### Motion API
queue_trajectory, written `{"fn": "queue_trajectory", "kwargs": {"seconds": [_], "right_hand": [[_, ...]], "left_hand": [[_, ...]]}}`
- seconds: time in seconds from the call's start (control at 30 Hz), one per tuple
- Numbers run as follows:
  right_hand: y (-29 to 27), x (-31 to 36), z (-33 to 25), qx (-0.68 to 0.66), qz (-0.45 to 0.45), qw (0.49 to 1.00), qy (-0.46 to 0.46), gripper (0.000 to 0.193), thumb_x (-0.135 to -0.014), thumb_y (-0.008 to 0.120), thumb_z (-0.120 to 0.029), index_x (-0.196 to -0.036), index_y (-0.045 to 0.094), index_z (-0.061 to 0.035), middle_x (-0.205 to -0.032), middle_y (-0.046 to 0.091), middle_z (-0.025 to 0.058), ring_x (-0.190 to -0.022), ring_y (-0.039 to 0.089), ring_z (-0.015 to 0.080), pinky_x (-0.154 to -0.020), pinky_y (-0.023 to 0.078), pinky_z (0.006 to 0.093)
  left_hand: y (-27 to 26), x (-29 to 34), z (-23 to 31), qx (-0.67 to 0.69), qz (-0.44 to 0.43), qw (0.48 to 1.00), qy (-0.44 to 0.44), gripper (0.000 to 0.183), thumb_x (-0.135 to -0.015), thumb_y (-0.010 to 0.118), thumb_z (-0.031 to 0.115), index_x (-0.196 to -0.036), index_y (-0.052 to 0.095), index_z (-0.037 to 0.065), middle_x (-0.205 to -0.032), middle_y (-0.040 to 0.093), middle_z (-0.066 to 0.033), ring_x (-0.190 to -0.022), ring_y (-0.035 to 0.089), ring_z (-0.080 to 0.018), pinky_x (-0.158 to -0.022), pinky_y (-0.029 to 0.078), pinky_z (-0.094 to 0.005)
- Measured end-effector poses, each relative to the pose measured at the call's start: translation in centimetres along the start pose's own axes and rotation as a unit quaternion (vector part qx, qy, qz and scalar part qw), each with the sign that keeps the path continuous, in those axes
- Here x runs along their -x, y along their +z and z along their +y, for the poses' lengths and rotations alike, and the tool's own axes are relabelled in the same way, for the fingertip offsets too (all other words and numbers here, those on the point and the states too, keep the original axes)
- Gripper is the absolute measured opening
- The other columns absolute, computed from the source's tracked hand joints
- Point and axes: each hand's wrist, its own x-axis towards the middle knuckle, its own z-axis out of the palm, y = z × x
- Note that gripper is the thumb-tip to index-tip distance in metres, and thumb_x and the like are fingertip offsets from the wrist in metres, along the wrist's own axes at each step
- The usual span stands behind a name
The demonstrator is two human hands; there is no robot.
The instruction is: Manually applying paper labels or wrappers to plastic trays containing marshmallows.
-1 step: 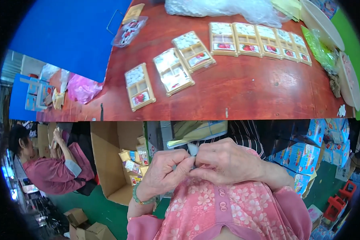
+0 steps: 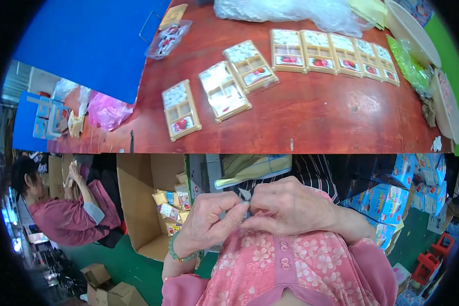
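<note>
In front of my chest, my left hand [image 2: 214, 217] and my right hand [image 2: 290, 206] meet with fingers closed. A small, thin whitish piece [image 2: 245, 194] sticks up between their fingertips; its kind and its lower part are hidden by the fingers. Beyond them on the red table [image 2: 316, 122] lie several beige compartment trays [image 2: 177, 113], each with white pieces and a packet showing strawberries. Three stand apart at the left and the others form a row [image 2: 290, 52] at the back right. Neither hand touches a tray.
Below the table edge, a cardboard box [image 2: 135, 204] holds small packets [image 2: 168, 210]. A clear tub [image 2: 168, 40] and a blue panel [image 2: 86, 51] are at the far left, plastic bags [image 2: 290, 13] at the back. A person [image 2: 66, 217] works at the left. Blue cartons [image 2: 377, 201] stand right.
The whitish piece between my fingertips has bent and changed its outline. Both hands stay nearly in place, and the table appears very slightly farther right.
</note>
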Motion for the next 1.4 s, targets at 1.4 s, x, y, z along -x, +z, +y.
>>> {"fn": "queue_trajectory", "kwargs": {"seconds": [1.4], "right_hand": [[3.6, -16.8, 8.3, -0.213, 0.179, 0.922, 0.269, 0.015, -0.087, 0.062, -0.01, -0.09, 0.055, 0.0016, -0.076, 0.058, 0.0022, -0.068, 0.056, 0.0055, -0.059, 0.053, 0.0197]], "left_hand": [[-15.1, -4.1, -13.9, 0.325, 0.378, 0.865, -0.052, 0.012, -0.083, 0.068, 0.01, -0.084, 0.063, 0.0, -0.081, 0.067, -0.006, -0.07, 0.063, -0.0093, -0.063, 0.05, -0.022]]}}
